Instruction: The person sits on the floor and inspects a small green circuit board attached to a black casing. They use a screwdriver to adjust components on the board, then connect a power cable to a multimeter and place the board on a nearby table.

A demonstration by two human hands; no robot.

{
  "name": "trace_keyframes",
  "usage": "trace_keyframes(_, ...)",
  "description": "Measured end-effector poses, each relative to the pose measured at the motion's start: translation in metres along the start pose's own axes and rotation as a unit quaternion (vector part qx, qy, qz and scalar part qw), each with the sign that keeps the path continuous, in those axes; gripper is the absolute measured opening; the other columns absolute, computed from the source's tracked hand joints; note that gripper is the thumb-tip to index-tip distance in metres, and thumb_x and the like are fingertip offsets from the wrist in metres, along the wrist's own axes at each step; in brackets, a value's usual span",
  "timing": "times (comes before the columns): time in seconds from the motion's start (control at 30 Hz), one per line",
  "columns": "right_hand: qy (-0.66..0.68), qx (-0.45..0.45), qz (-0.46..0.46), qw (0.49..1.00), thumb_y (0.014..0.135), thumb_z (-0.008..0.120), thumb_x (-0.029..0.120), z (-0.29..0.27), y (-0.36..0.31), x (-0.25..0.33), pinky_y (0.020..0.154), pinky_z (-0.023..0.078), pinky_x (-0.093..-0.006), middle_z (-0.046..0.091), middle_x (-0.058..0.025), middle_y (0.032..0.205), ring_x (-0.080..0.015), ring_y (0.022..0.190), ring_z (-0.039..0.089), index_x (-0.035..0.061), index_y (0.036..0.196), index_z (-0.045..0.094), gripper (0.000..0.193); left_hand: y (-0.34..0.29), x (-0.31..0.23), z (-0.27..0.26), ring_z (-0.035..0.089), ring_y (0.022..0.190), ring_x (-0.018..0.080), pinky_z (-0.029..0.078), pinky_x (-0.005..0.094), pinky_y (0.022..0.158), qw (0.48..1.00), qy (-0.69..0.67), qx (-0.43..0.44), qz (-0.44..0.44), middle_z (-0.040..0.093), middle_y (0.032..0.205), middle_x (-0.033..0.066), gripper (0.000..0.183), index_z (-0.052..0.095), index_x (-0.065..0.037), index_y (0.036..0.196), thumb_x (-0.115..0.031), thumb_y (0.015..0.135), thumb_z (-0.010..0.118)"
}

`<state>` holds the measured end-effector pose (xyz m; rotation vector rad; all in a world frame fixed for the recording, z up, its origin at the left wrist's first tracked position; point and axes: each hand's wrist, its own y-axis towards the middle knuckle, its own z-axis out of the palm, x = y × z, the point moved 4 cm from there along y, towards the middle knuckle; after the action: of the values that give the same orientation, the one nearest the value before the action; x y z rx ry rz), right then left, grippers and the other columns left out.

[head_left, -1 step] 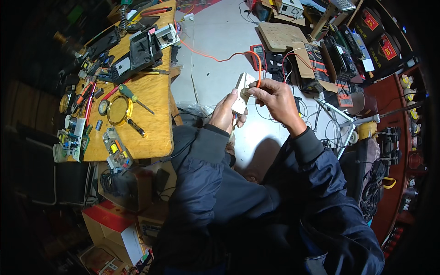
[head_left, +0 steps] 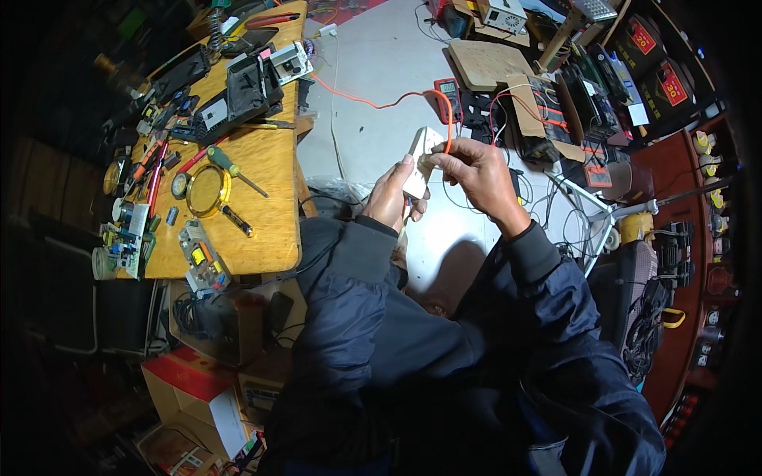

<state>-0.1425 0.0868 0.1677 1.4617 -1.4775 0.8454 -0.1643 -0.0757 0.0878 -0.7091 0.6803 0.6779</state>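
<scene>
My left hand [head_left: 388,196] is closed around a white power strip [head_left: 416,183] with socket slots, tilted up above the floor. My right hand [head_left: 479,171] pinches the end of an orange cable [head_left: 449,119] against the strip's upper part. The fingers hide the cable's tip, so I cannot tell whether it sits in a slot. From there the cable loops up and runs left to the wooden bench [head_left: 274,182]. Below my left hand, a pale cord hangs from the strip's lower end.
On the bench lie a magnifying glass [head_left: 208,190], a green-handled screwdriver [head_left: 223,161], circuit boards [head_left: 131,246] and a black device casing [head_left: 252,87]. A red multimeter [head_left: 448,94] rests beyond my hands. Cardboard boxes [head_left: 194,377] stand at lower left, tangled cables [head_left: 548,206] at right.
</scene>
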Motion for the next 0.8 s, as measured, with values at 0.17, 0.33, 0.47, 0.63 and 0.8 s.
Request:
trace_keyframes(0.17, -0.028, 0.005, -0.021, 0.999, 0.095, 0.074, 0.017, 0.004, -0.001, -0.002, 0.058, 0.052, -0.0292, 0.072, -0.0109, 0.074, -0.0134, 0.062, 0.066, -0.005, 0.099, 0.073, 0.022, 0.004, 0.004, -0.002, 0.059, 0.056, 0.0164, 0.043, 0.0296, 0.046, 1.0, -0.003, -0.007, 0.022, 0.06, 0.077, 0.0072, 0.042, 0.06, -0.006, 0.114, -0.046, 0.109, 0.048)
trace_keyframes(0.33, -0.016, -0.002, -0.021, 1.0, 0.095, 0.073, 0.016, 0.011, 0.004, 0.0, 0.058, 0.049, -0.028, 0.07, -0.0076, 0.071, -0.0103, 0.063, 0.063, -0.0043, 0.097, 0.072, 0.021, 0.005, 0.004, -0.002, 0.059, 0.055, 0.0181, 0.042, 0.0311, 0.047, 0.999, -0.043, -0.027, 0.019, 0.061, 0.078, 0.0069, 0.039, 0.06, -0.005, 0.112, -0.043, 0.108, 0.049)
trace_keyframes(0.47, 0.024, 0.025, 0.05, 0.998, 0.095, 0.073, 0.019, 0.011, 0.017, -0.003, 0.055, 0.04, -0.0244, 0.067, -0.0006, 0.071, -0.0045, 0.059, 0.05, -0.002, 0.093, 0.074, 0.021, 0.007, 0.006, -0.003, 0.062, 0.061, 0.0192, 0.047, 0.0302, 0.051, 0.998, -0.041, -0.02, 0.033, 0.062, 0.083, 0.0077, 0.041, 0.059, -0.005, 0.116, -0.044, 0.108, 0.05)
trace_keyframes(0.63, 0.102, 0.002, 0.067, 0.992, 0.102, 0.065, 0.023, 0.011, 0.041, -0.015, 0.054, 0.042, -0.0243, 0.066, -0.002, 0.072, -0.0055, 0.06, 0.053, -0.001, 0.085, 0.069, 0.03, 0.018, 0.008, -0.018, 0.065, 0.086, 0.0197, 0.055, 0.0318, 0.072, 0.985, -0.024, -0.123, 0.118, 0.063, 0.108, 0.0119, 0.06, 0.051, -0.001, 0.14, -0.048, 0.103, 0.059)
trace_keyframes(0.8, 0.207, -0.095, 0.094, 0.969, 0.103, 0.063, 0.019, 0.018, 0.094, -0.047, 0.06, 0.048, -0.0249, 0.067, -0.0041, 0.076, -0.0085, 0.063, 0.057, -0.0009, 0.091, 0.068, 0.024, 0.008, -0.002, -0.028, 0.055, 0.128, 0.0288, 0.039, 0.037, 0.113, 0.952, 0.059, -0.236, 0.187, 0.056, 0.139, 0.0262, 0.068, 0.037, 0.004, 0.152, -0.035, 0.103, 0.064)
